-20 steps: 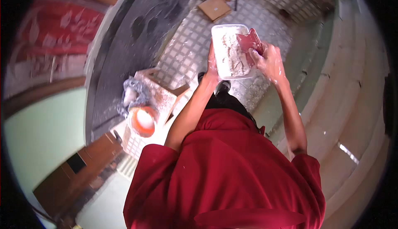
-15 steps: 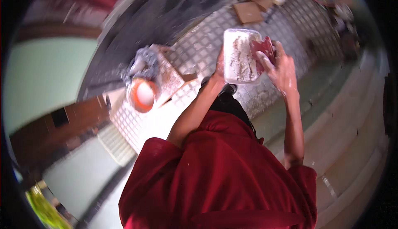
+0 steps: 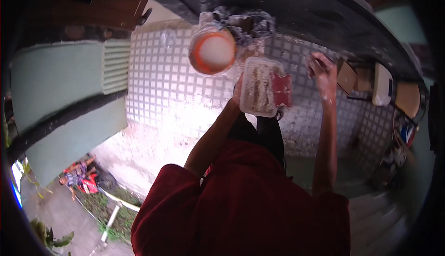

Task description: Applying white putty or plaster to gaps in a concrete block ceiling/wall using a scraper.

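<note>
My left hand [image 3: 238, 90] has its fingers wrapped around the near left edge of a clear rectangular plastic container [image 3: 262, 87], holding it up in front of my chest. Inside it lies a pale, crumbly mass, and a red, blurred piece [image 3: 282, 90] sits against its right side; I cannot tell what that piece is. My right hand [image 3: 323, 74] hangs free just right of the container, its fingers loosely curled and holding nothing, with pale specks clinging to the skin. Just left of and beyond my left fingers stands a round orange bowl with a white inside [image 3: 212, 52] on a white grid-patterned tiled ledge [image 3: 157, 84]. Beside it, beyond the container, lies crumpled clear plastic wrap [image 3: 252, 23]. Past my right fingers rest small tan boxes [image 3: 346, 76].
</note>
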